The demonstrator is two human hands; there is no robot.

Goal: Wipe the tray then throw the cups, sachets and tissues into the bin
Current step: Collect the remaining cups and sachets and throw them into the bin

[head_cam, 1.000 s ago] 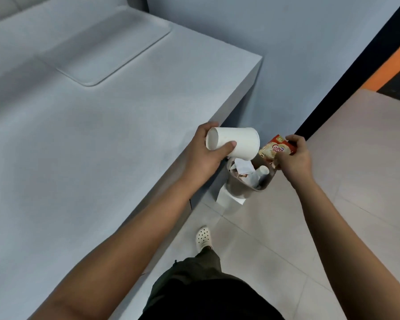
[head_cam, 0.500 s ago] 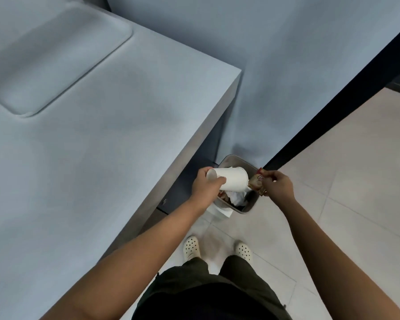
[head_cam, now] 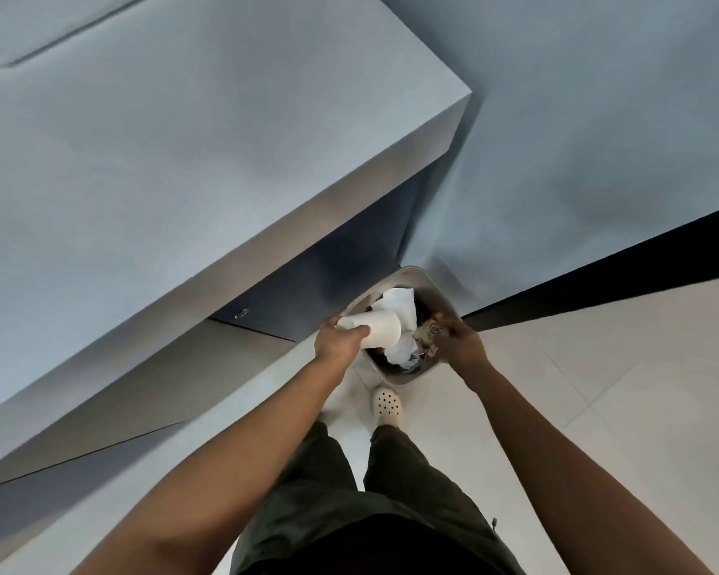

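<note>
My left hand grips a white paper cup, held on its side over the near left rim of the bin. My right hand pinches a red and cream sachet above the bin's right side. The beige bin stands on the floor in the corner beside the counter and holds crumpled white tissues and other rubbish. The tray's edge shows at the top left on the counter.
A grey counter fills the left, with its corner close above the bin. A grey wall with a black skirting strip runs behind the bin. My foot in a cream clog stands on the pale tiled floor just before the bin.
Both hands have come down from counter height to just over the bin's opening, still holding the cup and the sachet. The camera has tipped further down.
</note>
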